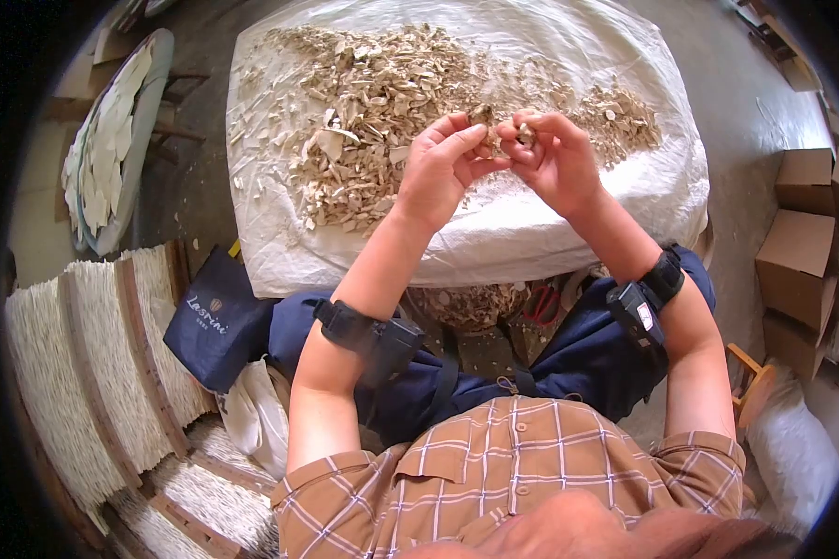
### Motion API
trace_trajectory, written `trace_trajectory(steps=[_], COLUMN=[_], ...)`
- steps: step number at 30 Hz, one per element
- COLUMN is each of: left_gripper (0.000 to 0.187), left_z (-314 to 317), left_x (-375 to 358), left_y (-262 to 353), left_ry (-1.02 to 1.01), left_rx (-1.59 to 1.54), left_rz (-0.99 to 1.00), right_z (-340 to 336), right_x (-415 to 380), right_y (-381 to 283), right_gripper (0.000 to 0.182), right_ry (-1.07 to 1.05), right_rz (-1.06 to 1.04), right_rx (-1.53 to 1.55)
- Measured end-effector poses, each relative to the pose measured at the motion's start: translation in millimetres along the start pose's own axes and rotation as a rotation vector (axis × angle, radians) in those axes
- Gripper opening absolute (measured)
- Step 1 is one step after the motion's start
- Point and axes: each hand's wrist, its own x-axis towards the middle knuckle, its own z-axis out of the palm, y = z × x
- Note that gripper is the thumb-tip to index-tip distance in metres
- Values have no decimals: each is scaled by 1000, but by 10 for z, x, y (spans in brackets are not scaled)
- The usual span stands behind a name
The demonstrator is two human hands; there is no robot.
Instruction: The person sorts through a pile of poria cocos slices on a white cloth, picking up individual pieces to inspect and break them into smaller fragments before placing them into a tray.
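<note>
Both hands are raised close together over a cloth-covered table (280, 247) spread with many pale, dry chips (364, 121). My left hand (443, 166) pinches a small dark brownish piece (481, 115) between thumb and fingers. My right hand (557, 163), just beside it, has its fingers closed on a small pale piece (526, 135). The fingertips of the two hands nearly meet. What exactly the pieces are is too small to tell.
A round tray of flat pale sheets (112, 140) stands at the upper left. Racks of pale strips (93, 354) and a dark blue bag (213, 317) lie at the left. Cardboard boxes (792, 261) and a white sack (792, 447) are on the right. A basket (471, 306) sits below the table edge.
</note>
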Motion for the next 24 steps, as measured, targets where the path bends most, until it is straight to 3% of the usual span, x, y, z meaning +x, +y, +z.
trace_trajectory(steps=[5, 8, 18, 20, 24], left_gripper=[11, 12, 11, 12, 14], left_z=[87, 109, 122, 128, 102], left_x=[-38, -61, -61, -63, -53], left_y=[-20, -20, 7, -4, 13], left_ry=[96, 91, 103, 101, 57], left_rx=[440, 501, 626, 630, 670], left_rz=[144, 163, 218, 210, 187], right_z=[129, 125, 154, 161, 134], right_x=[-1, 15, 7, 4, 10], right_y=[2, 57, 34, -10, -69], right_gripper=[13, 15, 17, 15, 16], right_ry=[155, 191, 209, 199, 221], right_rz=[-149, -257, -282, -279, -37], right_rx=[-531, -780, -866, -1071, -770])
